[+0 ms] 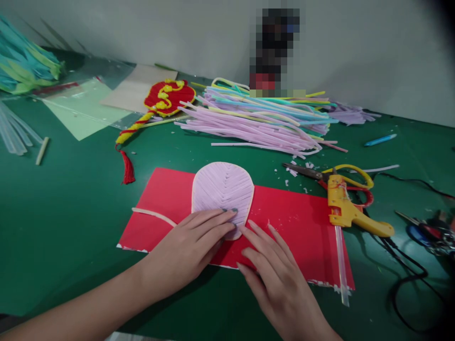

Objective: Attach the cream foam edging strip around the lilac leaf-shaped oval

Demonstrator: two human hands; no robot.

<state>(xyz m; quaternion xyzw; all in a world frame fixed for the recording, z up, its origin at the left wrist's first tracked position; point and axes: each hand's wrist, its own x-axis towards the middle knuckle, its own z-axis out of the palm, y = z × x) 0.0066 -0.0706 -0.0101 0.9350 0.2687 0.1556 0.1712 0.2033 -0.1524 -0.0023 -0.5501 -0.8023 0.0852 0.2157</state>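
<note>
A rounded lilac fan-shaped piece (223, 187), covered with slanting pipe-cleaner rows that meet in a middle seam and edged in pale yellow, lies on a red board (284, 218). My left hand (194, 241) rests flat over its lower part, fingers stretched out and together. At the lower right edge of the piece is my right hand (279, 274), fingers apart and fingertips close to the rim; whether they touch it I cannot tell. A pale pipe cleaner (152, 213) lies on the board left of my left hand.
A yellow glue gun (341, 203) with a clear stick lies across the board's right end beside scissors (362, 177). Behind are bundled pipe cleaners (256, 118) and a red-and-yellow fan (170, 97). Glue sticks (16, 130) lie left, a blue pen (380, 139) right, cables (408, 265) lower right.
</note>
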